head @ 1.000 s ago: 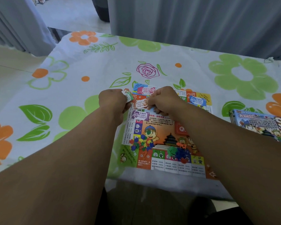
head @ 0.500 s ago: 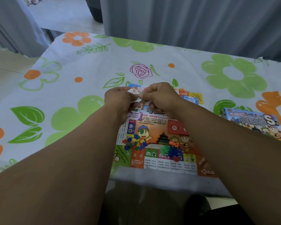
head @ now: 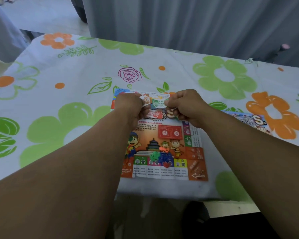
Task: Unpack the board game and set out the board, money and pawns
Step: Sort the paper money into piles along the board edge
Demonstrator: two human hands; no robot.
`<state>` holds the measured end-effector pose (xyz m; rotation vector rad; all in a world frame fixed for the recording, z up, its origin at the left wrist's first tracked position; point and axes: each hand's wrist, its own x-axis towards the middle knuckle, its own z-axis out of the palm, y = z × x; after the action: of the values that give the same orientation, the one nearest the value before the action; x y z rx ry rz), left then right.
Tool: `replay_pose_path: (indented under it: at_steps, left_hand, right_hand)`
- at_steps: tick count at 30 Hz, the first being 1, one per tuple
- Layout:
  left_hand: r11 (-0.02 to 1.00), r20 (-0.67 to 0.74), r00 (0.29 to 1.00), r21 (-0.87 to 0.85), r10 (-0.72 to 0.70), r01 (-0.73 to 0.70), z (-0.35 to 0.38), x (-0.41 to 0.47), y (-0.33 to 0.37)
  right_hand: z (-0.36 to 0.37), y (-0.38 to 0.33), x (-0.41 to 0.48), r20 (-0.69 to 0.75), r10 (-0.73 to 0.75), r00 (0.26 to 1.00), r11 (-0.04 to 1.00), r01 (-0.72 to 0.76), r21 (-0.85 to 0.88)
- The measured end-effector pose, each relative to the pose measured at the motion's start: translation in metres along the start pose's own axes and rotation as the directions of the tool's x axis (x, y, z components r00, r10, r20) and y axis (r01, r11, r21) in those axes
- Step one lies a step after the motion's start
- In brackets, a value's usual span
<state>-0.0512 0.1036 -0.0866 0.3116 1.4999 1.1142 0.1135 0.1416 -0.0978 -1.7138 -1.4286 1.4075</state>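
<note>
Shuffled on since a moment ago, the money (head: pixel 158 103) now shows green on top, pinched between left hand (head: pixel 130 107) and right hand (head: pixel 186 106) above the far edge of the board (head: pixel 169 140) on the worktop (head: pixel 76 75); best peel notes singly, clear of the pawns (head: pixel 160 156) heaped nearer

Domestic room, likely home: worktop (head: pixel 41 54) draped in white cloth (head: pixel 179 75) printed with big green and orange flowers; grey curtains (head: pixel 179 23) hang behind; pale floor (head: pixel 41 14) shows past far-left corner; colourful game board (head: pixel 155 130) lies spread on cloth.
</note>
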Motion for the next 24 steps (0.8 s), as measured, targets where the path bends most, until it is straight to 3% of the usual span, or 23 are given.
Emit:
replay_pose_path:
  at_steps: [7,18,24]
  left_hand:
    - [0.999,0.053,0.998,0.031,-0.029,0.027,0.02,-0.003,-0.006]
    - [0.995,0.071,0.997,0.096,-0.016,0.009,0.024,0.0,-0.012]
    - [0.995,0.08,0.997,0.095,-0.016,0.009,0.017,-0.001,-0.01]
  right_hand:
    - [-0.039,0.019,-0.007,-0.151,0.07,0.986,0.993,-0.083,-0.081]
    - [-0.052,0.031,-0.001,-0.217,0.115,0.969,0.933,-0.18,-0.311]
    - [-0.034,0.018,-0.002,-0.14,0.074,0.987,0.961,-0.109,-0.255]
